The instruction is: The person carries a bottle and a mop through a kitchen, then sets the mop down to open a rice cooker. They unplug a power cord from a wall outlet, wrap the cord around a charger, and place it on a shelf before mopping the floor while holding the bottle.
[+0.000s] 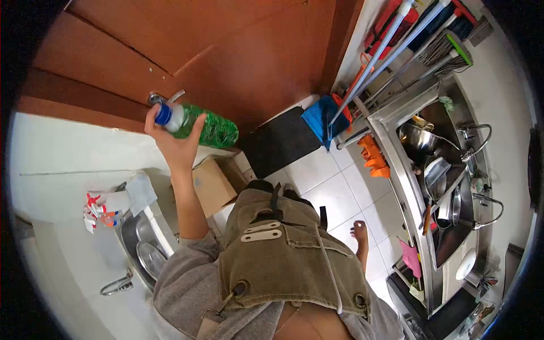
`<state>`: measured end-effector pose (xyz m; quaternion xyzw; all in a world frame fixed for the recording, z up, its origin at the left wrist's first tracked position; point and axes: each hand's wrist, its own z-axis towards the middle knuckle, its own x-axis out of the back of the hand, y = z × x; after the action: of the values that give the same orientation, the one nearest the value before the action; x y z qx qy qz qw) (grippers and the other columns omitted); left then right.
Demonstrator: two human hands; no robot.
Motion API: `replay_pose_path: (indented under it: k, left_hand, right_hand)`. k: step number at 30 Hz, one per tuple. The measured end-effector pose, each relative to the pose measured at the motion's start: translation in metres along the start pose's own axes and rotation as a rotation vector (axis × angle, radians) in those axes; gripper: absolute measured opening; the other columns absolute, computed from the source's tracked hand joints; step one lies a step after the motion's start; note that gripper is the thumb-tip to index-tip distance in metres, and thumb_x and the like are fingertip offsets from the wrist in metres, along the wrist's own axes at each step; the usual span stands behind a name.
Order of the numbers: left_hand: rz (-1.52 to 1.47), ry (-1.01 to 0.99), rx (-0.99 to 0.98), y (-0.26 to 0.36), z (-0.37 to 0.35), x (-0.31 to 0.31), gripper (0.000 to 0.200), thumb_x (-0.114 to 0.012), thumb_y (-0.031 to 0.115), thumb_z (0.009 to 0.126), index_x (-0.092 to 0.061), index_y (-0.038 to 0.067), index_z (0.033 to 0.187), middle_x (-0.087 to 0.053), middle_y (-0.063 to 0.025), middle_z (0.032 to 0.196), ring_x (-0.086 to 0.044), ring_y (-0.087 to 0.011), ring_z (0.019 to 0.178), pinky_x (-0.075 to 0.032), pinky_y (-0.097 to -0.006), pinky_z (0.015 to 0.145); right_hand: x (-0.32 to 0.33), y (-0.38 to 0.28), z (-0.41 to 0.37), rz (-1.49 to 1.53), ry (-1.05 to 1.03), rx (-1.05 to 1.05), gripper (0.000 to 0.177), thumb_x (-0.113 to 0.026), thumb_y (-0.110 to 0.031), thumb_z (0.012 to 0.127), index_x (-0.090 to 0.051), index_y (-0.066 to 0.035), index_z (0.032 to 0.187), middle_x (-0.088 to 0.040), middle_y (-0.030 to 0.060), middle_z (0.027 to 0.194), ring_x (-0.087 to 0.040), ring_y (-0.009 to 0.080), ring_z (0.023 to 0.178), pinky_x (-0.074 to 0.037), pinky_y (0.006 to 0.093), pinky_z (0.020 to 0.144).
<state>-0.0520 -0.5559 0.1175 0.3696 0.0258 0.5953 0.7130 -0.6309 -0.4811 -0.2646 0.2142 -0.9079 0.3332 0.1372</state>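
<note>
My left hand (174, 141) is wrapped round the upper end of a clear bottle with green contents (211, 126), fingers near its blue cap. The bottle is held up before the brown door (255, 68), and its capped end overlaps the door handle (164, 97) in this view. Down by my right side hangs my right hand (360, 231), its fingers loosely bent and slightly apart with nothing visible in them. An olive apron (300, 266) covers my front.
Pans and dishes fill the steel sink (391, 161) on the right. Long-handled mops stand behind a blue dustpan (323, 120). A black mat (277, 141) lies by the door. A cardboard box (212, 184) and a smaller sink (136, 232) with spray bottles (93, 212) are on the left.
</note>
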Motion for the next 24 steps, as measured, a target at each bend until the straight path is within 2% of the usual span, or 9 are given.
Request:
replay_pose_path:
  k: [5, 12, 14, 15, 16, 19, 21, 22, 24]
  left_hand:
    - [0.088, -0.048, -0.087, 0.012, 0.005, -0.013, 0.083, -0.081, 0.010, 0.062, -0.025, 0.003, 0.123, -0.046, -0.0166, 0.110, -0.047, -0.0229, 0.100, -0.036, -0.0342, 0.091]
    - [0.043, -0.013, -0.032, -0.007, -0.011, -0.003, 0.084, -0.083, 0.011, 0.059, -0.025, 0.004, 0.120, -0.045, -0.0154, 0.106, -0.049, -0.0223, 0.094, -0.037, -0.0352, 0.087]
    - [0.064, -0.002, -0.012, -0.015, -0.018, 0.014, 0.083, -0.083, 0.011, 0.059, -0.025, 0.003, 0.119, -0.046, -0.0154, 0.105, -0.049, -0.0221, 0.093, -0.038, -0.0352, 0.086]
    - [0.093, 0.008, 0.002, -0.019, -0.023, 0.023, 0.083, -0.083, 0.011, 0.059, -0.025, 0.003, 0.119, -0.046, -0.0153, 0.105, -0.049, -0.0221, 0.093, -0.039, -0.0352, 0.086]
    - [0.120, 0.026, 0.012, -0.026, -0.027, 0.031, 0.083, -0.083, 0.010, 0.059, -0.025, 0.003, 0.119, -0.046, -0.0153, 0.105, -0.049, -0.0221, 0.093, -0.039, -0.0351, 0.085]
    - [0.118, 0.067, 0.043, -0.053, -0.040, 0.052, 0.083, -0.083, 0.010, 0.059, -0.026, 0.004, 0.119, -0.046, -0.0151, 0.105, -0.049, -0.0215, 0.092, -0.039, -0.0349, 0.085]
    - [0.115, 0.044, 0.028, -0.067, -0.043, 0.066, 0.082, -0.083, 0.009, 0.059, -0.026, 0.005, 0.118, -0.047, -0.0149, 0.104, -0.050, -0.0213, 0.091, -0.040, -0.0345, 0.083]
    - [0.120, 0.046, 0.036, -0.075, -0.044, 0.071, 0.082, -0.083, 0.009, 0.059, -0.026, 0.005, 0.118, -0.047, -0.0149, 0.104, -0.050, -0.0213, 0.091, -0.040, -0.0345, 0.083]
    - [0.112, 0.013, 0.024, -0.092, -0.044, 0.078, 0.082, -0.083, 0.010, 0.059, -0.026, 0.005, 0.117, -0.049, -0.0150, 0.103, -0.051, -0.0215, 0.090, -0.041, -0.0345, 0.082]
  right_hand:
    - [-0.011, -0.004, 0.000, 0.255, -0.028, -0.151, 0.024, -0.049, -0.029, 0.088, -0.048, -0.014, 0.107, -0.060, 0.0082, 0.078, -0.056, 0.0153, 0.060, -0.045, 0.0284, 0.051]
    - [-0.008, 0.080, -0.030, 0.293, -0.091, -0.453, 0.038, -0.054, -0.034, 0.085, -0.046, -0.013, 0.116, -0.059, 0.0112, 0.092, -0.056, 0.0180, 0.076, -0.049, 0.0330, 0.066]
    - [-0.003, 0.127, -0.046, 0.250, -0.281, -0.110, 0.039, -0.052, -0.031, 0.085, -0.045, -0.011, 0.118, -0.058, 0.0114, 0.096, -0.056, 0.0186, 0.078, -0.050, 0.0337, 0.070]
    - [-0.006, 0.143, -0.062, 0.501, -0.237, -0.172, 0.039, -0.052, -0.029, 0.085, -0.046, -0.009, 0.118, -0.057, 0.0113, 0.097, -0.056, 0.0185, 0.079, -0.050, 0.0334, 0.070]
    - [-0.007, 0.142, -0.049, 0.478, -0.247, -0.167, 0.039, -0.052, -0.029, 0.085, -0.046, -0.009, 0.118, -0.057, 0.0113, 0.097, -0.056, 0.0185, 0.079, -0.050, 0.0334, 0.070]
    - [-0.019, 0.128, 0.002, 0.345, -0.180, -0.482, 0.036, -0.047, -0.027, 0.086, -0.047, -0.010, 0.117, -0.058, 0.0119, 0.090, -0.055, 0.0184, 0.072, -0.049, 0.0312, 0.062]
    - [-0.018, 0.083, 0.005, 0.179, -0.201, -0.082, 0.034, -0.045, -0.027, 0.086, -0.050, -0.011, 0.114, -0.060, 0.0111, 0.083, -0.055, 0.0191, 0.066, -0.048, 0.0321, 0.057]
    - [-0.031, 0.021, 0.009, 0.158, -0.059, -0.463, 0.034, -0.046, -0.028, 0.086, -0.050, -0.011, 0.115, -0.059, 0.0112, 0.085, -0.055, 0.0194, 0.066, -0.047, 0.0317, 0.057]
    - [-0.037, -0.018, 0.010, 0.154, -0.081, -0.178, 0.033, -0.047, -0.029, 0.087, -0.050, -0.011, 0.114, -0.059, 0.0105, 0.084, -0.055, 0.0186, 0.065, -0.047, 0.0307, 0.056]
